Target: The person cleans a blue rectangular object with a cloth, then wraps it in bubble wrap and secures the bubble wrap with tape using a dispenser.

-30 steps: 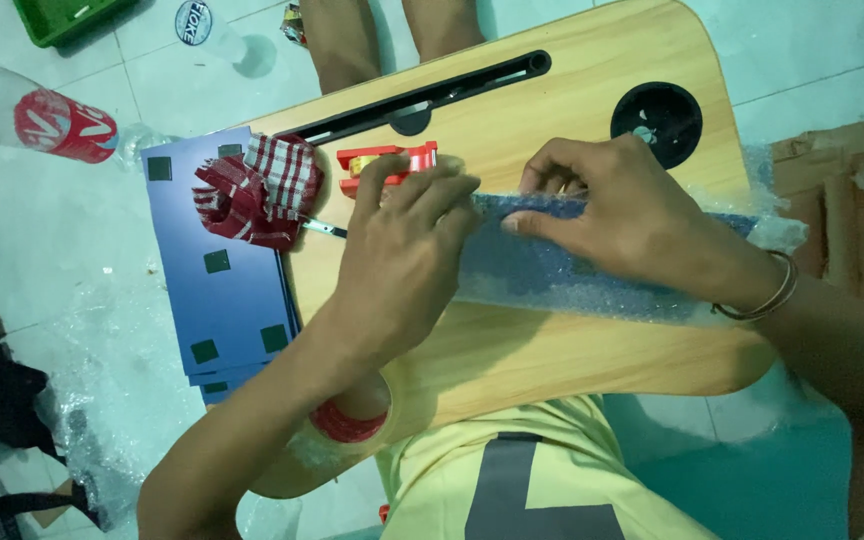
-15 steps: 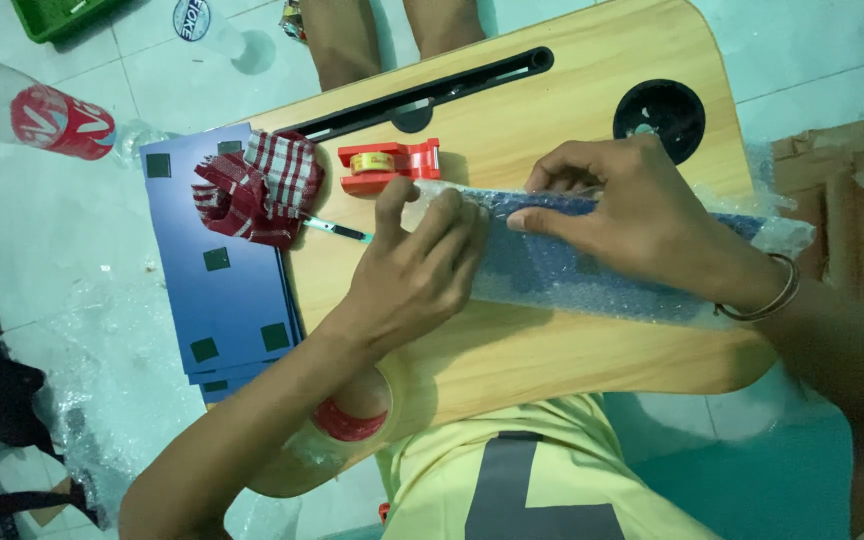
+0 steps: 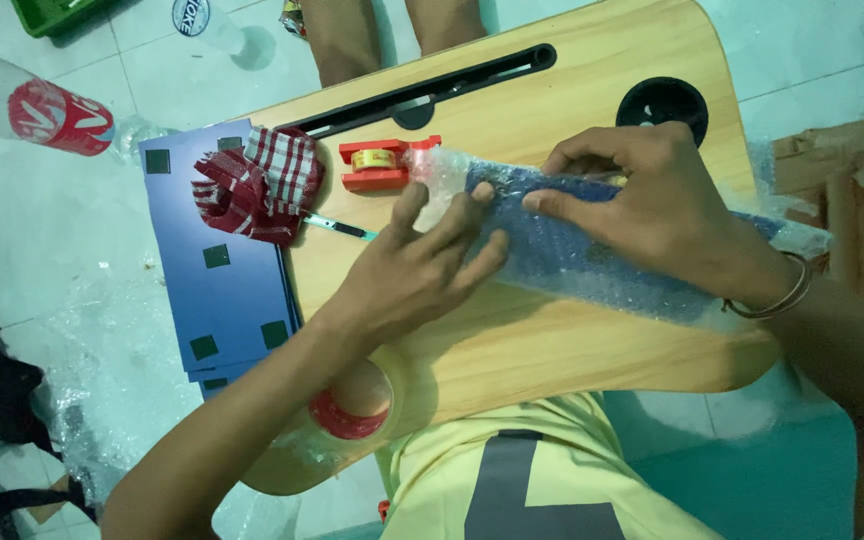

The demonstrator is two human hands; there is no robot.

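Just beyond the fingertips of the left hand (image 3: 422,270) stood one red tape dispenser (image 3: 384,165), and farther to that hand's outer side lay one red-and-white checked cloth (image 3: 262,185) with a thin pen-like tool (image 3: 337,228) poking out beneath it. Under the cloth sat a stack of blue boards (image 3: 217,290) with small dark squares, hanging off the wooden lap table (image 3: 572,100). One roll of clear tape with a red core (image 3: 352,405) ringed the left forearm near the table's near edge. Beyond the right hand (image 3: 652,205) was one round black cup hole (image 3: 664,103); a long black slot (image 3: 432,90) ran beyond both hands. One plastic bottle with a red label (image 3: 37,110) lay on the floor, well apart to the left. Nothing blocked the hands.

The bubble-wrapped package (image 3: 592,260) lay under both hands: long, flat, dark blue inside clear bubble wrap, slanting across the table. The left hand pressed flat on its left end, fingers spread; the right hand, wearing a thin bangle, pinched its far edge with curled fingers.
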